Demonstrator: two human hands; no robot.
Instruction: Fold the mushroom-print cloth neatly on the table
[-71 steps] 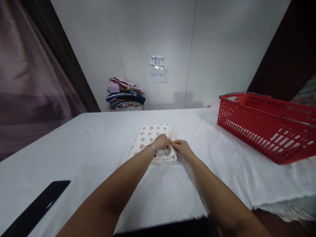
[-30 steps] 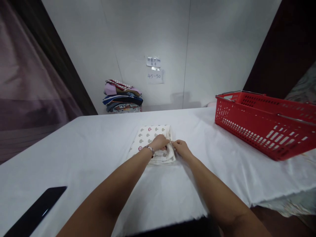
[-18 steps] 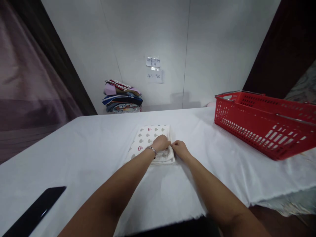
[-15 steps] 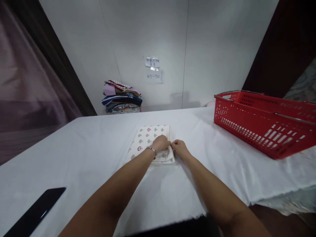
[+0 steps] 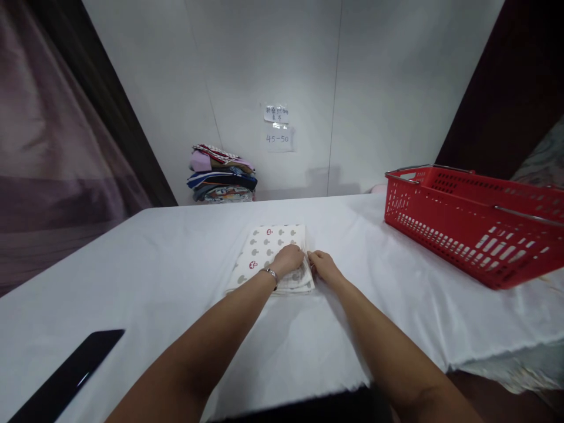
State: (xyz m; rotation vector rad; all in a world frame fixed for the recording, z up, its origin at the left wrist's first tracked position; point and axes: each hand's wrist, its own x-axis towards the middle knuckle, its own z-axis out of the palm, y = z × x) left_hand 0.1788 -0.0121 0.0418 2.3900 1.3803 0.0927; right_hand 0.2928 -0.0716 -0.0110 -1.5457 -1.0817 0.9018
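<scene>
A folded white cloth (image 5: 264,247) printed with grey and a few red mushrooms lies flat in the middle of the table. My left hand (image 5: 288,259), with a bracelet at the wrist, rests over the cloth's right part, its fingers curled on the layers at the right edge. Close by, my right hand (image 5: 324,266) pinches that same edge from the right side. Both sets of fingertips nearly meet there. The left hand covers part of the print, and its fingertips are partly hidden.
A white-covered table (image 5: 176,252) stretches out in front of me. At the back, a stack of folded clothes (image 5: 222,176) stands by the wall. A red basket (image 5: 458,217) sits at the right. Near the left front lies a black flat device (image 5: 70,373). Paper signs (image 5: 279,139) hang on the wall.
The whole view has shifted slightly, so things appear a little farther right. Both hands stay at the cloth's right edge, with only a slight change in the fingers.
</scene>
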